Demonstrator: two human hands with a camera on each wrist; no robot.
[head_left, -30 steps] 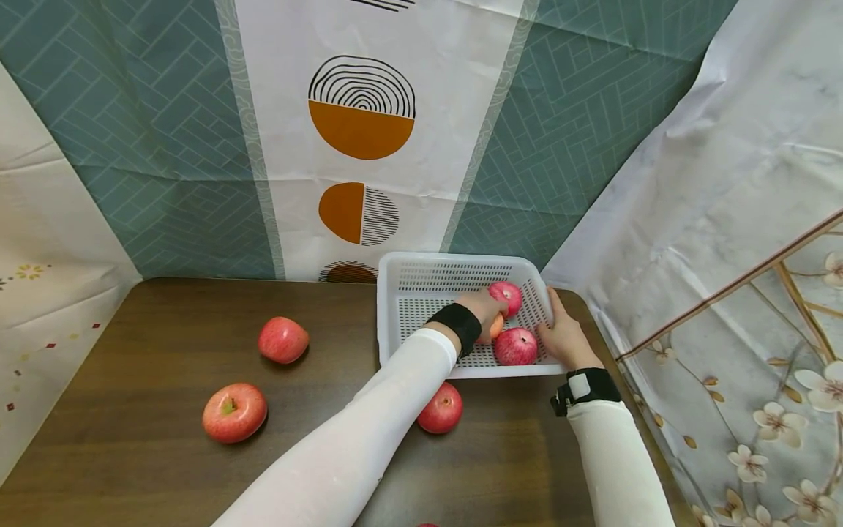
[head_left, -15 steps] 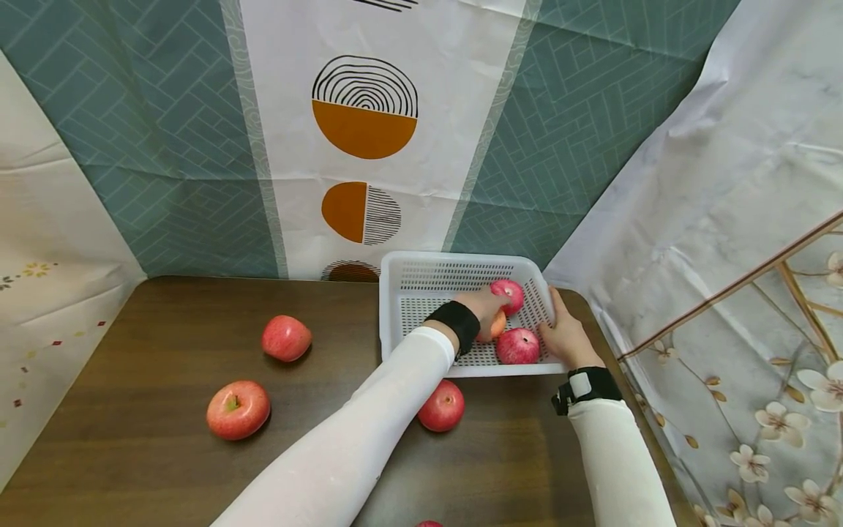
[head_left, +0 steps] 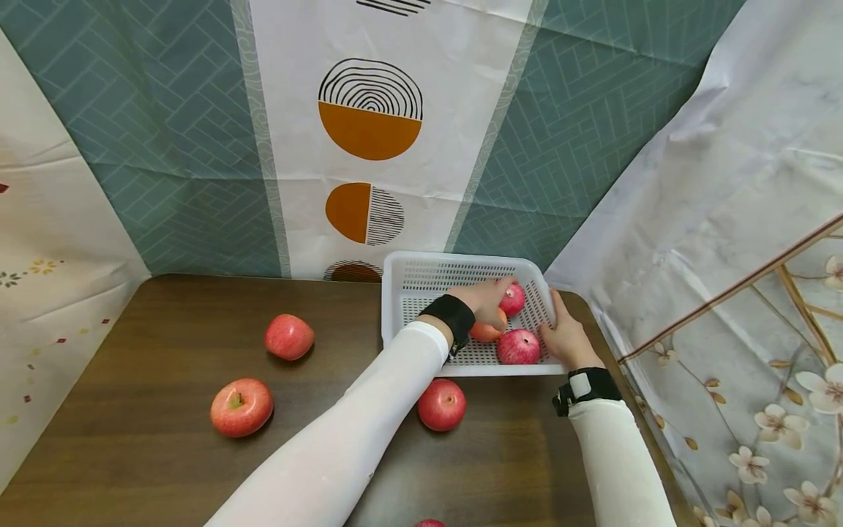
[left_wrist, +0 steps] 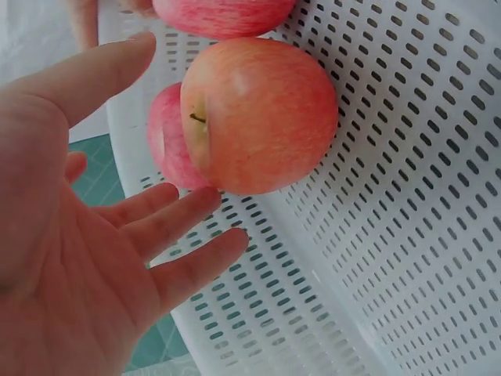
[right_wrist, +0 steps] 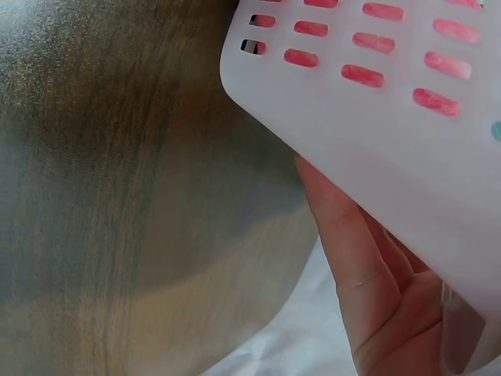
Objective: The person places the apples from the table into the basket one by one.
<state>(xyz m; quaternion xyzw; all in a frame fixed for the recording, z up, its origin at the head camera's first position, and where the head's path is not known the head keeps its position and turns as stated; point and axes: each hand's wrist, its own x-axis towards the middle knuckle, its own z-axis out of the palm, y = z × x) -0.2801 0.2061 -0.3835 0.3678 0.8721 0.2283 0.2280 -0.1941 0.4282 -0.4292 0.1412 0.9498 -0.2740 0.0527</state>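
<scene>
A white perforated plastic basket (head_left: 394, 296) stands at the back right of the table, with three red apples in its right half. My left hand (head_left: 484, 300) is inside the basket, fingers spread. In the left wrist view that hand (left_wrist: 86, 243) has its thumb and fingers apart beside an orange-red apple (left_wrist: 262, 117), holding nothing. A pinkish apple (head_left: 512, 300) lies behind it, and a streaked red apple (head_left: 519, 347) sits nearer the front. My right hand (head_left: 568, 338) grips the right end of the basket. The right wrist view shows its fingers (right_wrist: 337, 219) against the basket wall (right_wrist: 313, 117).
On the brown wooden table (head_left: 145, 351), two apples, one reddish (head_left: 289, 337) and one with its stem up (head_left: 241, 408), lie to the left. Another apple (head_left: 442, 405) is just in front of the basket. One more (head_left: 430, 523) shows at the bottom edge. Patterned cloths hang behind and beside.
My left hand has let go of the orange-red apple; its fingers have spread and drawn slightly away, so more of that apple shows in the basket. The right hand stays on the basket.
</scene>
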